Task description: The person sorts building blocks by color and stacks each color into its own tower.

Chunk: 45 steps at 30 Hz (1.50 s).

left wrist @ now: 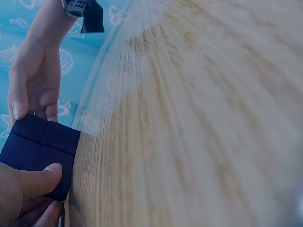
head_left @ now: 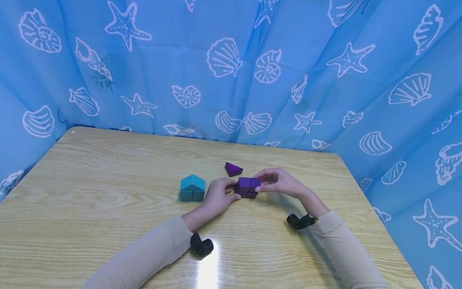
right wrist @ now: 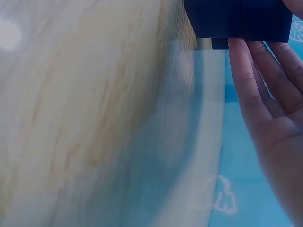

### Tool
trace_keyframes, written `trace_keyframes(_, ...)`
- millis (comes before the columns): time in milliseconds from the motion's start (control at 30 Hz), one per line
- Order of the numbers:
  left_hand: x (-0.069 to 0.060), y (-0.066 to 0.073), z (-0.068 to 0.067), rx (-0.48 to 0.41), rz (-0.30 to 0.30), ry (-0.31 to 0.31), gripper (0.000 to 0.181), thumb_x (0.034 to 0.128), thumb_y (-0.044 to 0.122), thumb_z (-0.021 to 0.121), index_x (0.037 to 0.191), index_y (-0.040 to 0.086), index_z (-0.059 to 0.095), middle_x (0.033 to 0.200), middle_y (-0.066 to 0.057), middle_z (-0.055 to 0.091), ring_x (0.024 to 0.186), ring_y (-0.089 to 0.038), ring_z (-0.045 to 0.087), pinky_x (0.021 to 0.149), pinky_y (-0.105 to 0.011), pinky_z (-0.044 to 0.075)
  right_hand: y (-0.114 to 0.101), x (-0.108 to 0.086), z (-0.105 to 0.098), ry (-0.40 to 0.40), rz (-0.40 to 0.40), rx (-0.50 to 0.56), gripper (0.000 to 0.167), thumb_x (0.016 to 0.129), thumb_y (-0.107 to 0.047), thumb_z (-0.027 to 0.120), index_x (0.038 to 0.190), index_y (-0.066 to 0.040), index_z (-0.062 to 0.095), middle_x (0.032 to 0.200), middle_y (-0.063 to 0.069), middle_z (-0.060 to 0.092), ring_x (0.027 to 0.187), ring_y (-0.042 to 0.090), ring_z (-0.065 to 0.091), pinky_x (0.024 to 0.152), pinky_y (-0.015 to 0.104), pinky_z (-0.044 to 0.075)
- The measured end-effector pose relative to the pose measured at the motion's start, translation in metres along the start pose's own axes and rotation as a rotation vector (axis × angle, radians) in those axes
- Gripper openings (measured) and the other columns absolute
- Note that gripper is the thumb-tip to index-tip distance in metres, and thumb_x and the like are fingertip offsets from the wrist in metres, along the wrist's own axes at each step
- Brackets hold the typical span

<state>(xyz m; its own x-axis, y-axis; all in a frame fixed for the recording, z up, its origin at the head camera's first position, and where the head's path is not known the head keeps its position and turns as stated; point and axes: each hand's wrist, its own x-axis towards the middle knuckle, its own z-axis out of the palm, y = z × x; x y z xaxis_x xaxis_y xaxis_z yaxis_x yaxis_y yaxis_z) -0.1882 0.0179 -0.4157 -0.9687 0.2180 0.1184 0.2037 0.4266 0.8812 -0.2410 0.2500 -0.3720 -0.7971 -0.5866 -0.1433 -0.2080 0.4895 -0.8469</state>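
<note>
Several purple cube blocks [head_left: 244,185] stand pressed together, two wide and two high, on the table. My left hand [head_left: 217,196] grips a lower cube on the left side, its thumb [left wrist: 56,171] lying across the near face. From the right, my right hand [head_left: 279,182] pinches an upper cube between thumb and fingers. In the right wrist view, its fingers [right wrist: 246,75] reach the side of the purple blocks [right wrist: 227,21]. Just behind the stack lies a separate purple triangular block [head_left: 234,169], touched by neither hand.
Left of my left hand stands a small teal house shape: a triangular block [head_left: 193,182] over two teal cubes [head_left: 186,196]. The wooden table [head_left: 108,192] ends at a blue shell-patterned curtain [head_left: 162,60] behind and at the sides. A black wrist camera sits on each wrist.
</note>
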Motion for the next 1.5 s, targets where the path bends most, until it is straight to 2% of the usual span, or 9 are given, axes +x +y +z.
trace_keyframes(167,0.000,-0.001,0.000,-0.004,-0.002,0.000,0.039,0.0815,0.005,0.075,0.118,-0.004,0.064,0.117,-0.020,0.065,0.107,-0.028,0.065,0.090,-0.029,0.056,-0.002,0.003,-0.002,-0.012,-0.015,0.000,0.040,0.086,-0.017,0.072,0.121,-0.002,0.063,0.116,0.015,0.066,0.100,0.020,0.065,0.086,0.026,0.055)
trace_keyframes(367,0.000,-0.001,-0.001,-0.001,-0.010,0.001,0.039,0.0816,0.006,0.075,0.118,-0.004,0.064,0.117,-0.020,0.065,0.106,-0.028,0.066,0.090,-0.029,0.056,-0.004,0.016,-0.008,0.054,-0.038,0.025,0.040,0.093,-0.020,0.064,0.126,0.001,0.059,0.122,0.017,0.065,0.107,0.016,0.064,0.093,0.026,0.053)
trace_keyframes(600,0.001,-0.001,-0.001,-0.012,0.003,-0.002,0.039,0.0816,0.005,0.075,0.118,-0.006,0.063,0.117,-0.021,0.065,0.107,-0.028,0.065,0.090,-0.028,0.056,-0.005,0.032,-0.011,0.091,-0.011,-0.002,0.041,0.091,-0.024,0.066,0.125,-0.003,0.060,0.122,0.013,0.065,0.109,0.023,0.063,0.094,0.035,0.054)
trace_keyframes(767,0.002,0.000,-0.001,-0.008,-0.004,-0.004,0.039,0.0817,0.005,0.075,0.118,-0.005,0.063,0.117,-0.020,0.065,0.107,-0.028,0.065,0.090,-0.028,0.056,0.001,0.042,-0.009,0.105,-0.001,0.013,0.042,0.090,-0.024,0.068,0.126,-0.002,0.060,0.122,0.013,0.065,0.108,0.022,0.063,0.094,0.034,0.055)
trace_keyframes(1000,0.000,0.001,-0.002,-0.011,-0.010,-0.007,0.039,0.0821,0.005,0.074,0.118,-0.005,0.063,0.118,-0.021,0.064,0.108,-0.028,0.065,0.091,-0.030,0.056,0.010,0.058,-0.003,0.054,-0.012,0.085,0.045,0.089,-0.018,0.070,0.128,-0.001,0.058,0.126,0.018,0.061,0.111,0.027,0.062,0.094,0.033,0.055)
trace_keyframes(1133,0.000,0.001,-0.003,-0.019,-0.008,-0.010,0.039,0.0821,0.004,0.074,0.118,-0.006,0.063,0.117,-0.021,0.065,0.107,-0.029,0.065,0.091,-0.030,0.056,0.013,0.065,0.000,0.012,-0.026,0.084,0.046,0.088,-0.015,0.070,0.130,-0.001,0.056,0.128,0.019,0.060,0.115,0.030,0.060,0.096,0.034,0.054)
trace_keyframes(1333,0.000,0.001,-0.002,-0.014,0.000,-0.004,0.038,0.0817,0.004,0.075,0.117,-0.006,0.064,0.117,-0.020,0.065,0.106,-0.028,0.066,0.090,-0.031,0.056,0.014,0.075,0.003,-0.039,-0.025,0.079,0.047,0.088,-0.015,0.070,0.131,-0.004,0.056,0.128,0.016,0.060,0.116,0.028,0.060,0.095,0.033,0.055)
trace_keyframes(1500,0.001,0.000,-0.002,-0.026,-0.002,-0.016,0.039,0.0816,0.005,0.075,0.118,-0.005,0.064,0.119,-0.019,0.064,0.106,-0.029,0.065,0.089,-0.031,0.056,0.016,0.082,0.004,-0.054,-0.051,0.031,0.050,0.087,-0.013,0.070,0.134,-0.007,0.055,0.126,0.016,0.061,0.117,0.028,0.057,0.098,0.036,0.053)
